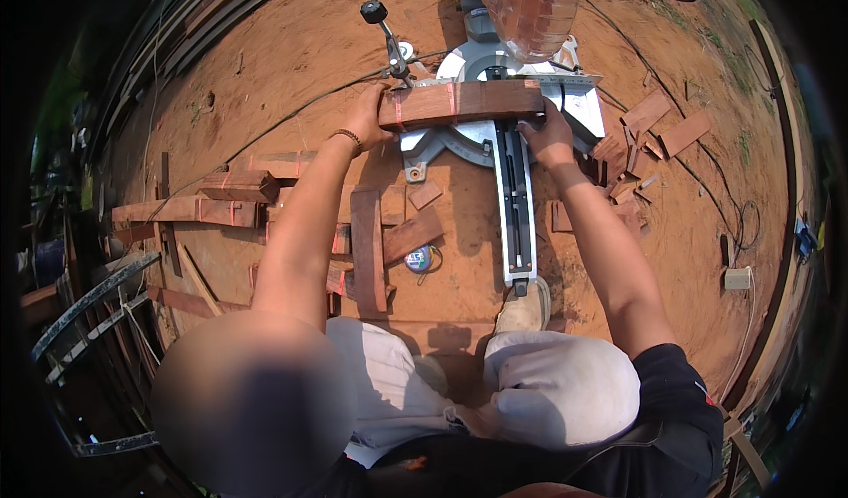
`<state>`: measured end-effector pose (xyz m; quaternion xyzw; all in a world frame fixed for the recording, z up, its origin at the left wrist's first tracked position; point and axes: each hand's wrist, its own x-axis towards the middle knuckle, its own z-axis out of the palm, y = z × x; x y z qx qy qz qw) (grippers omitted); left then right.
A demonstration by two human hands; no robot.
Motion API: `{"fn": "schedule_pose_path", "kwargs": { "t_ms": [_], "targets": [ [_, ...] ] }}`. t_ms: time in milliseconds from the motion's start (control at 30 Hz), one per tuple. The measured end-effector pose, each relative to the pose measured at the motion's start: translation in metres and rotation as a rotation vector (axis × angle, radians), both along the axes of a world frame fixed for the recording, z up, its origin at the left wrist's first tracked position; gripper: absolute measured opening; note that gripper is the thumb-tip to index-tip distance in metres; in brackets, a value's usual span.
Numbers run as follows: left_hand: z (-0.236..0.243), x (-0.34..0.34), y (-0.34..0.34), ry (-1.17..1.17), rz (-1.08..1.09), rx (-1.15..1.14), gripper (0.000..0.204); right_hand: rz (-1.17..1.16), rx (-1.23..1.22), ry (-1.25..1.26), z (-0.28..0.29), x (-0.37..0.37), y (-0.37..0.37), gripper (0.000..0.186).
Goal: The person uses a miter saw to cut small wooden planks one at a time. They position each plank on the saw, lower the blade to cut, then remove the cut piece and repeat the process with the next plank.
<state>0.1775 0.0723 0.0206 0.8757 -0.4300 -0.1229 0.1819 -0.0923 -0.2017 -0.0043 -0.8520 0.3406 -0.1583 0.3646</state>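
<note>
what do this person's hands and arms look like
The left hand and right hand are both ungloved. A dark beaded bracelet rings the left wrist; none shows on the right. A short black sleeve with a red mark covers the right upper arm; the left sleeve is blurred out.

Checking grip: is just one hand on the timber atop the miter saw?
No, the left hand and right hand touch opposite ends of the timber.

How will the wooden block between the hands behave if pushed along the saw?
The wooden block looks likely to stay stiff, being thick, solid-looking timber. It may feel fairly heavy, and both the left hand and right hand hold it. Its flat, squared faces suggest sliding rather than rolling.
</note>
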Motion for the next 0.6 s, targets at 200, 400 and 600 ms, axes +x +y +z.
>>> {"fn": "schedule_pose_path", "kwargs": {
  "t_ms": [200,400,600],
  "targets": [
    [-0.003,0.007,-0.008,0.051,0.004,0.114,0.085,0.130,-0.058,0.196,0.033,0.016,-0.027,0.063],
    [0.007,0.007,-0.010,0.048,-0.026,0.144,0.089,0.369,-0.242,0.261,0.049,0.023,-0.051,0.063],
    [0.023,0.013,-0.019,-0.005,-0.091,0.356,0.089,0.473,-0.235,0.323,0.051,0.034,-0.069,0.066]
  ]
}}
